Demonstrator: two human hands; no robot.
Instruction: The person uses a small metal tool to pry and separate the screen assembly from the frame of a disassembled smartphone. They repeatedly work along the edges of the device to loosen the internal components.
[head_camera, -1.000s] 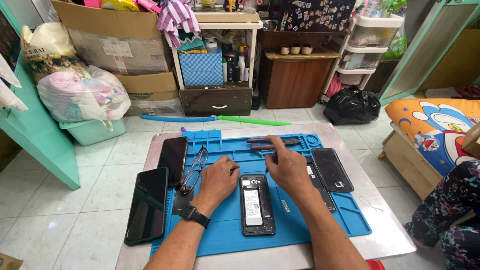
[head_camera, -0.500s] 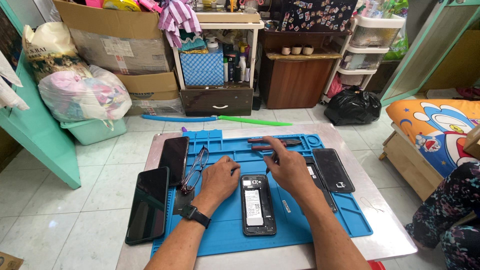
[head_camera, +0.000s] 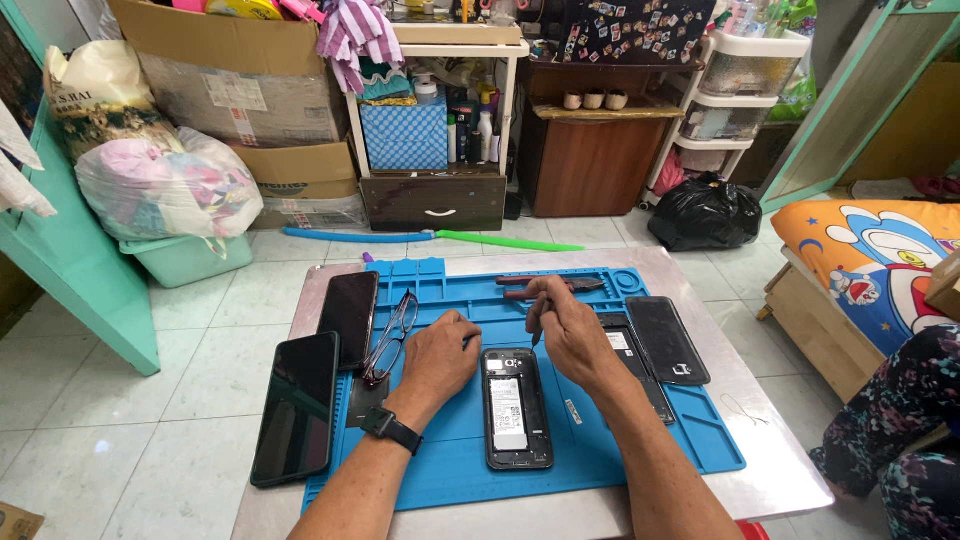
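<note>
On the bench's blue silicone mat (head_camera: 700, 440) lies an opened black phone (head_camera: 517, 407), back cover off (barely shifted since), the left hand (head_camera: 440, 358) steadying beside it while right hand (head_camera: 568, 330) fingers stay clamped on a thin screwdriver (head_camera: 537, 322).

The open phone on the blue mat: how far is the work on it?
Done: the phone lies face down, back cover off beside it. In hand: the right hand holds a thin tool at its top edge; the left hand rests on the mat. Left: the inner parts look in place.
</note>
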